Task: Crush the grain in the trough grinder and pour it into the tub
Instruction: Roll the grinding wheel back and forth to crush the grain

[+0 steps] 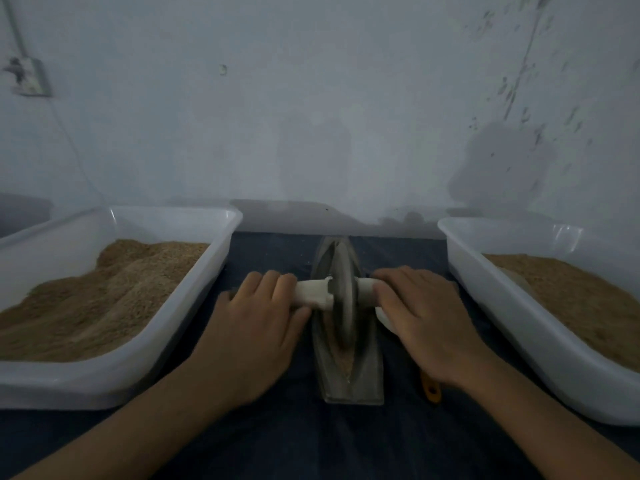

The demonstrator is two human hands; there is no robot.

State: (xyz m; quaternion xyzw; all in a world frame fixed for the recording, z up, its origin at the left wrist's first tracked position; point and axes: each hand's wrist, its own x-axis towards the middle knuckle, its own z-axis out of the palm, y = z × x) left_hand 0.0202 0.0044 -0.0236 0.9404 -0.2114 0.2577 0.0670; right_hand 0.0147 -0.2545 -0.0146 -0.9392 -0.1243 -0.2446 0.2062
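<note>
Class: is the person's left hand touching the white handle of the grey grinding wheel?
Touching. The head view shows the left hand lying over the white handle of the grey grinding wheel, its fingers draped across the handle's top.

Left arm: reaching forward from the lower left corner, bare forearm angling up toward the centre.
Left hand [258, 323]: lying palm down, back of the hand facing the camera, knuckles pointing away.
Left fingers [270, 280]: curling over the top of the pale cylindrical handle [311, 294], thumb tucking in along the inner side.
Right arm: coming in from the lower right corner, bare forearm mirroring the other.
Right hand [420, 318]: lying palm down, wrist nearly straight.
Right fingers [398, 282]: wrapping over the handle's opposite end, with the tips hidden beyond it.
</note>
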